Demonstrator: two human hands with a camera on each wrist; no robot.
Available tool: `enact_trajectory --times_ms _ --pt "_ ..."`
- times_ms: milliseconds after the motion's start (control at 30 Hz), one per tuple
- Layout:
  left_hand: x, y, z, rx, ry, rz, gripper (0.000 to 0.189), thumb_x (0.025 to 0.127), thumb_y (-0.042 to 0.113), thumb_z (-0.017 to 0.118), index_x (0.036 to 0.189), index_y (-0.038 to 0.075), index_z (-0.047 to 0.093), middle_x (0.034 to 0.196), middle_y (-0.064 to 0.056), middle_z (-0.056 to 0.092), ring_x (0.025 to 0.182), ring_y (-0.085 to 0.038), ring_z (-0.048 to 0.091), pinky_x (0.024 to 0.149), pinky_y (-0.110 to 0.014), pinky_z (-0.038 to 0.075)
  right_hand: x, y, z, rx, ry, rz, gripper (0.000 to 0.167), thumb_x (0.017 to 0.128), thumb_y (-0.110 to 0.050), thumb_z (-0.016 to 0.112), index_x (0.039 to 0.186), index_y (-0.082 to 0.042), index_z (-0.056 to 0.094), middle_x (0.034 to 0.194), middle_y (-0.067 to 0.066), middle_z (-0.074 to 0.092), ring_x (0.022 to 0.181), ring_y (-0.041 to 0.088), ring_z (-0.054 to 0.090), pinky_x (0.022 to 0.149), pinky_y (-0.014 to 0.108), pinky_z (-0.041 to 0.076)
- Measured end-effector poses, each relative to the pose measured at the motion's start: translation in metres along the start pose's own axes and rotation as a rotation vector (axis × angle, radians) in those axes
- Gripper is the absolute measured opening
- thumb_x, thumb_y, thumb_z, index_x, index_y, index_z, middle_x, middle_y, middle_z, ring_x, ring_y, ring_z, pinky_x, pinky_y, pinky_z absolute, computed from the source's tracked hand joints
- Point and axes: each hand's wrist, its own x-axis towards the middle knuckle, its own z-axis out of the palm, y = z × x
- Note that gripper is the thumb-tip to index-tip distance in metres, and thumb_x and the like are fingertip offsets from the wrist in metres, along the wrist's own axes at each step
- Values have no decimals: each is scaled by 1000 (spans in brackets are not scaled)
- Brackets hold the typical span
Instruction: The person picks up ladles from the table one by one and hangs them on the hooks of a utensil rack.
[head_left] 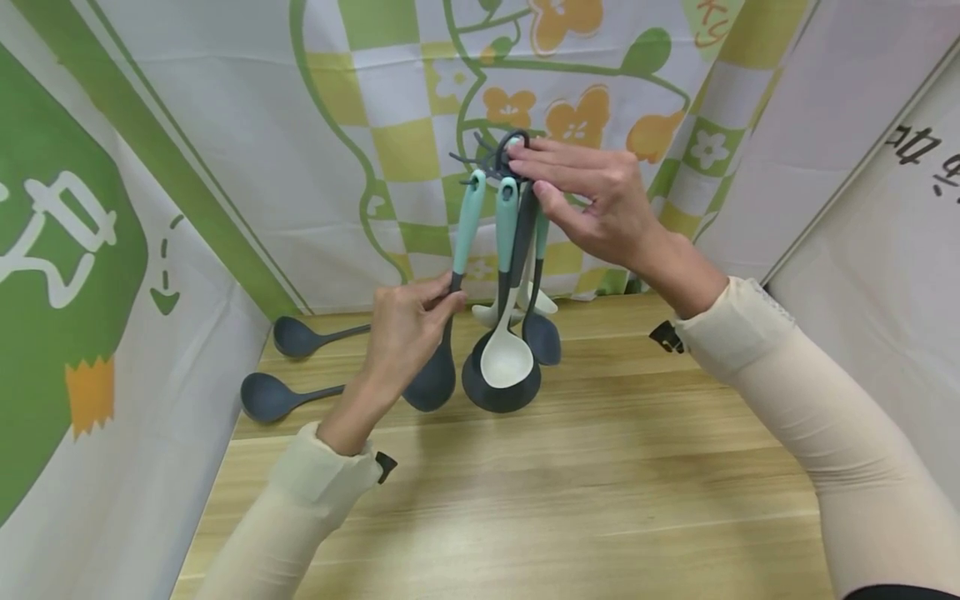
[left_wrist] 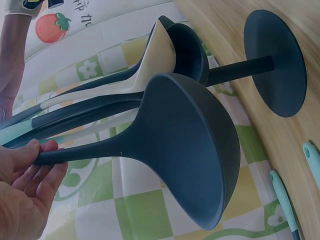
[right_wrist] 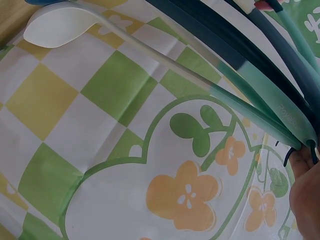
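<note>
My left hand [head_left: 408, 321] pinches the dark shaft of a ladle [left_wrist: 185, 150] between thumb and fingers. This ladle's teal handle end [head_left: 477, 179] is up at the hooks of a dark utensil stand [head_left: 501, 400], its bowl hanging left of the round base. At the top of the stand, my right hand [head_left: 600, 192] holds by the ring, fingers stretched over it and thumb lower. Around the pole hang a white ladle [head_left: 507, 358], a dark blue spoon-like utensil [head_left: 543, 340] and a white spoon [right_wrist: 62, 25], among others with teal handles.
Two more dark ladles [head_left: 296, 337] [head_left: 266, 398] lie on the wooden table [head_left: 480, 517] at the left, their handles running behind my left hand and wrist. A patterned cloth [head_left: 390, 158] covers the wall close behind the stand. White panels stand at both sides.
</note>
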Motion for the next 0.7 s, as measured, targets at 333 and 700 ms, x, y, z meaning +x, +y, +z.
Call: enact_trajectory --times_ms 333,700 --pt "7 -1 9 3 -10 -15 29 95 6 79 122 -3 76 99 -18 79 82 -27 80 59 -36 62 -1 -1 1 -4 9 2 26 96 -4 61 111 7 79 120 20 76 117 41 72 110 39 54" --pt "9 -5 13 -31 -3 -9 27 94 5 80 120 -2 78 97 -17 80 85 -28 81 67 -41 66 0 -1 -1 -10 -16 -19 27 95 -5 62 113 7 79 121 20 76 117 40 73 111 40 53"
